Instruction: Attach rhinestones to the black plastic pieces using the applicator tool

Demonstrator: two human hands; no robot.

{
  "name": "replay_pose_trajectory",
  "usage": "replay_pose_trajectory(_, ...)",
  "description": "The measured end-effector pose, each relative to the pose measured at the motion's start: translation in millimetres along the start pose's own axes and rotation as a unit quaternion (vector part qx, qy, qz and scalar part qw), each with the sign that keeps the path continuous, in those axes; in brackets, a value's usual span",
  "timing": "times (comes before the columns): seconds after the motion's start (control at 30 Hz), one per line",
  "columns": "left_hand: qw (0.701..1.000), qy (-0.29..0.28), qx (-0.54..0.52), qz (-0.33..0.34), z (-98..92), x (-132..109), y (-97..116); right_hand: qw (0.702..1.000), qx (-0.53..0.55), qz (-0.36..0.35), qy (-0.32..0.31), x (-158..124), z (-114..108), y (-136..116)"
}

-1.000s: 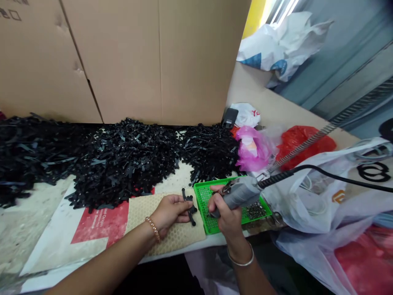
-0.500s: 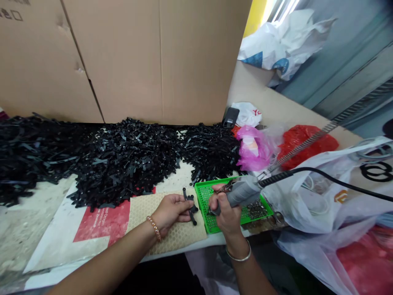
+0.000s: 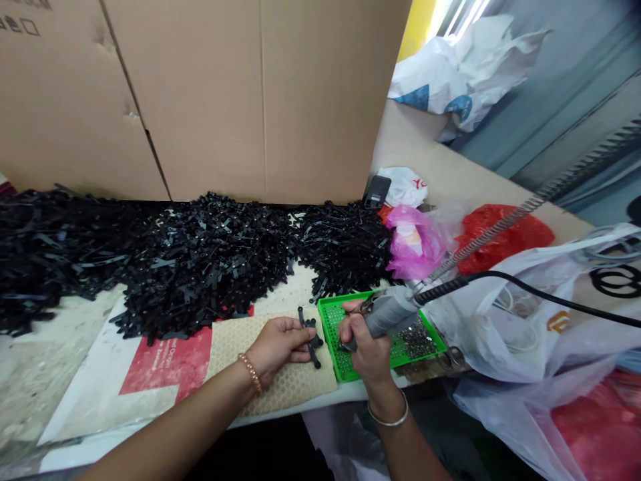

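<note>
My left hand point(image 3: 276, 347) rests on a tan honeycomb mat point(image 3: 235, 339) and pinches a small black plastic part point(image 3: 310, 334) against it. My right hand point(image 3: 364, 347) grips a grey electric screwdriver point(image 3: 386, 314), its tip pointing down into a green perforated tray point(image 3: 331, 314) just right of the part. A pile of small silver screws point(image 3: 416, 341) lies in the tray's right half. A black cable point(image 3: 541, 287) and a coiled spring line point(image 3: 501, 230) run from the tool up to the right.
A long heap of black plastic parts point(image 3: 200, 260) covers the table behind the mat, in front of a cardboard wall point(image 3: 240, 93). Pink point(image 3: 415, 240), red point(image 3: 501, 234) and clear plastic bags point(image 3: 531, 334) crowd the right side. A red and white sheet point(image 3: 160, 367) lies under the mat.
The screwdriver in my right hand has shifted slightly left and down over the tray. My left hand and the black part have stayed put.
</note>
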State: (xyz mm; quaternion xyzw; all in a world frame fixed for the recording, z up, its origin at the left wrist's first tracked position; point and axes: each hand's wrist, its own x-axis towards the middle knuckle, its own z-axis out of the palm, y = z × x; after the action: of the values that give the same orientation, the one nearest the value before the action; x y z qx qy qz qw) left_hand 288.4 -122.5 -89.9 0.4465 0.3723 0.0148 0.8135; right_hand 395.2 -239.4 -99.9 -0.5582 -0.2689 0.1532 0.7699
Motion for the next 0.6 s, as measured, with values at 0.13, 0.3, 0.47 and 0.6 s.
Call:
replay_pose_trajectory(0.13,1.0,0.0,0.002,-0.001,-0.3,1,-1,1.0,0.006,-0.001,0.001,2,2,0)
replay_pose_trajectory(0.3,1.0,0.006,0.01,-0.002,0.0,0,-1,1.0,0.025,-0.003,-0.006,2,0,2)
replay_pose_trajectory(0.47,1.0,0.004,0.014,-0.004,0.5,0,-1,1.0,0.005,-0.004,-0.001,-1,-1,4)
replay_pose_trajectory(0.6,1.0,0.004,0.012,-0.003,1.7,0,0,1.0,0.017,-0.011,0.023,3,2,-10)
